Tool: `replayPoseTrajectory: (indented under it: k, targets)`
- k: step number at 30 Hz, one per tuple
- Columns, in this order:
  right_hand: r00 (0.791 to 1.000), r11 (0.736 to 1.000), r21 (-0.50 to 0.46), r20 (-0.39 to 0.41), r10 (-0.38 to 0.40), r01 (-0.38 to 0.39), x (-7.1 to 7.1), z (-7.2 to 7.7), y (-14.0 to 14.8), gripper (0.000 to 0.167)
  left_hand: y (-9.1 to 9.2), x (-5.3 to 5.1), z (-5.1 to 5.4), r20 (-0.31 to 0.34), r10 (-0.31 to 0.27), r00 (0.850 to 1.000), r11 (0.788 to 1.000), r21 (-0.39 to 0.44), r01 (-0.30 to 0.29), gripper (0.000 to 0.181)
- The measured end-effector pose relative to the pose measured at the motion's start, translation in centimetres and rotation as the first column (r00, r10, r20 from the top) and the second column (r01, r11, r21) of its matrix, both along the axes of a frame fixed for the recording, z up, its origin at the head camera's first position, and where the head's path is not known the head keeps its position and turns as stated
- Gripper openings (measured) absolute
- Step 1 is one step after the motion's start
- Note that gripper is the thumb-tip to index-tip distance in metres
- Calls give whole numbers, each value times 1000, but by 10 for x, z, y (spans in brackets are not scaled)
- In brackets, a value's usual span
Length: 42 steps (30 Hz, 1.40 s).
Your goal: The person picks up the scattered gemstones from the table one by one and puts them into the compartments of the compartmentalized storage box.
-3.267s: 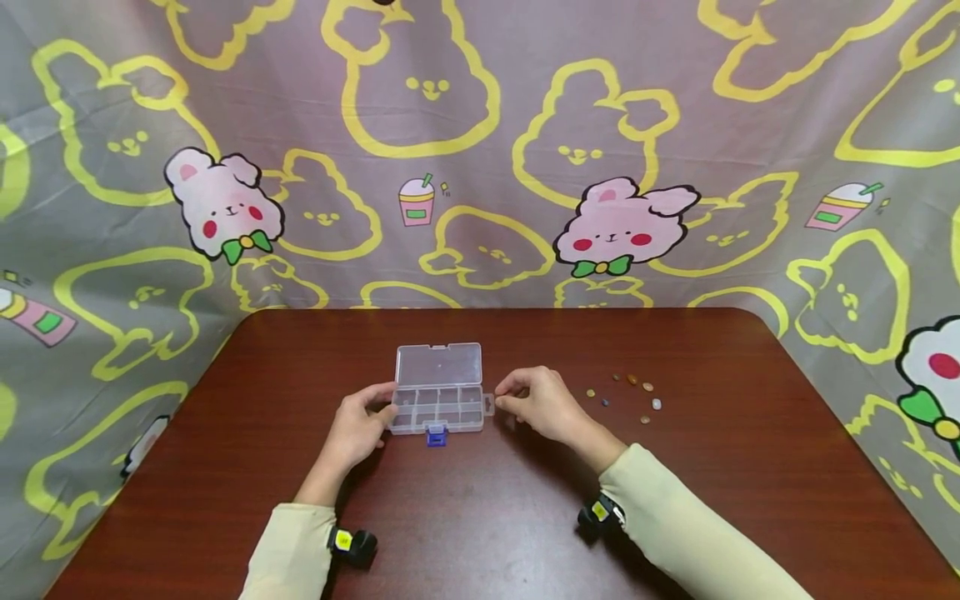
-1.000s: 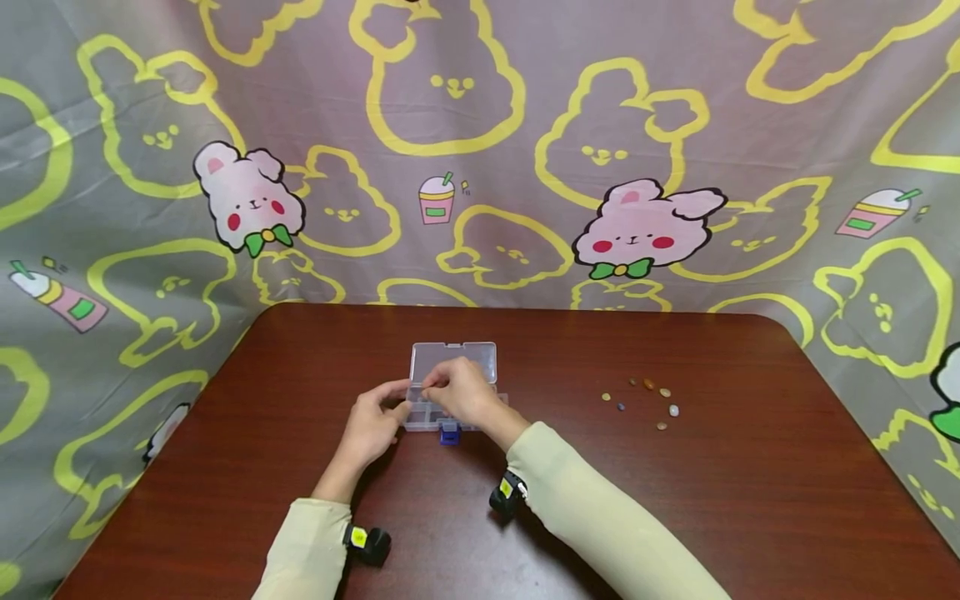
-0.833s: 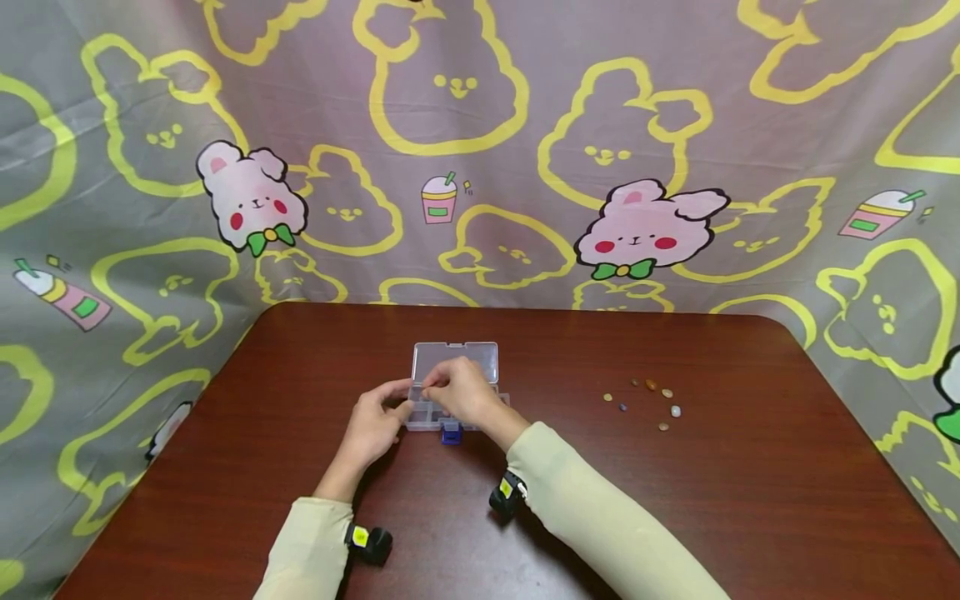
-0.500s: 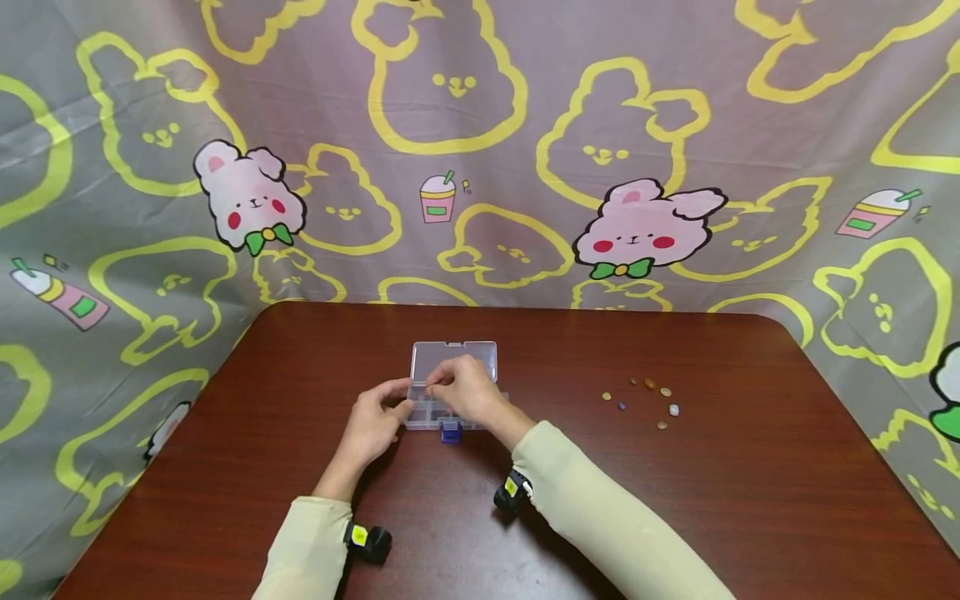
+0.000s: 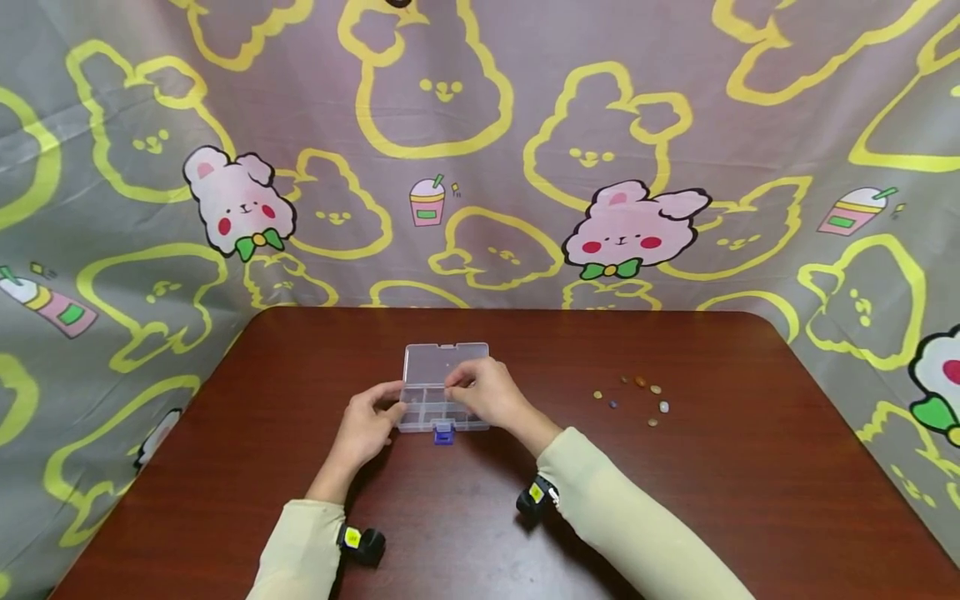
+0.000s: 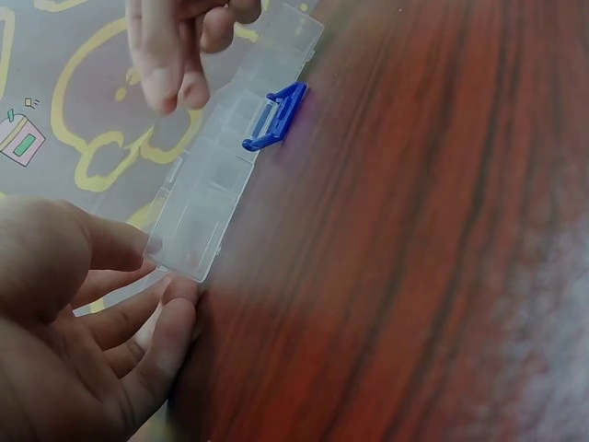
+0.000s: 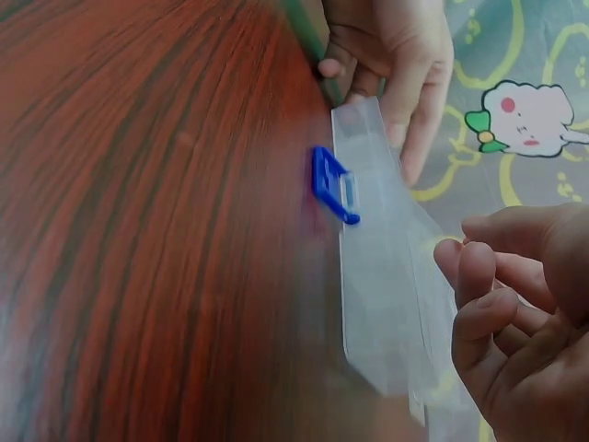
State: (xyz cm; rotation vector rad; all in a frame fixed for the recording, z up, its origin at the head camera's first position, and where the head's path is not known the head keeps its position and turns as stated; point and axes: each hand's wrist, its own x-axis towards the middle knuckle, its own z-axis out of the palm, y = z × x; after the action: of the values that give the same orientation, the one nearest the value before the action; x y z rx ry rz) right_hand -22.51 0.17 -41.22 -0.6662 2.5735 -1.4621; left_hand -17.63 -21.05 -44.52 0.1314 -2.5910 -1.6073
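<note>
A clear plastic compartment box [image 5: 431, 409] lies on the table with its lid [image 5: 442, 364] raised at the back and a blue latch [image 5: 444, 433] at the front. My left hand [image 5: 365, 425] holds its left end between thumb and fingers; the left wrist view shows those fingers [image 6: 152, 336] curled at the end wall. Above the box's right half hovers my right hand [image 5: 491, 396], fingers loosely bent. In the right wrist view, nothing is visible between the right hand's fingertips [image 7: 474, 267]. The right hand hides the right compartments in the head view.
Several small stones lie to the right on the brown table [image 5: 480, 517], among them an orange stone [image 5: 640, 381], a white stone [image 5: 664, 407] and a blue stone [image 5: 613, 404]. A patterned curtain [image 5: 480, 192] stands behind the table.
My right hand came from beside the box's right end to its left compartments, then has moved back rightward above the box. The left hand keeps its hold; the view has shifted slightly.
</note>
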Motion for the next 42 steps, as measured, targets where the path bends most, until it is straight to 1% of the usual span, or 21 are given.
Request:
replayPoseTrajectory:
  k: [6, 11, 16, 25, 30, 33, 36, 42]
  targets:
    - [1000, 1000, -3, -16, -5, 5, 0, -5, 25, 4, 0, 1, 1, -7, -6, 1000, 1000, -6, 6, 34]
    - [1000, 1000, -21, 14, -20, 20, 3, -5, 51, 5, -1, 1, 0, -4, -5, 1000, 1000, -2, 5, 34]
    - [999, 999, 3, 16, -38, 38, 8, -8, 81, 4, -3, 3, 0, 9, 2, 1000, 1000, 0, -2, 33]
    - [994, 994, 31, 31, -106, 105, 19, -13, 143, 9, -5, 1, 0, 9, -10, 1000, 1000, 0, 10, 34]
    - [990, 989, 40, 16, -141, 141, 26, -17, 179, 8, -5, -2, -1, 22, -3, 1000, 1000, 0, 3, 34]
    - [986, 984, 58, 16, -167, 166, 31, -19, 198, 7, -4, -2, -1, 22, -11, 1000, 1000, -5, 11, 34]
    - [980, 977, 80, 5, -199, 198, 37, -18, 215, 7, -3, -2, 0, 22, -20, 1000, 1000, -9, 20, 34]
    - [969, 962, 122, -42, -242, 246, 42, -19, 241, 8, -3, -2, -1, 17, -23, 1000, 1000, -8, 23, 34]
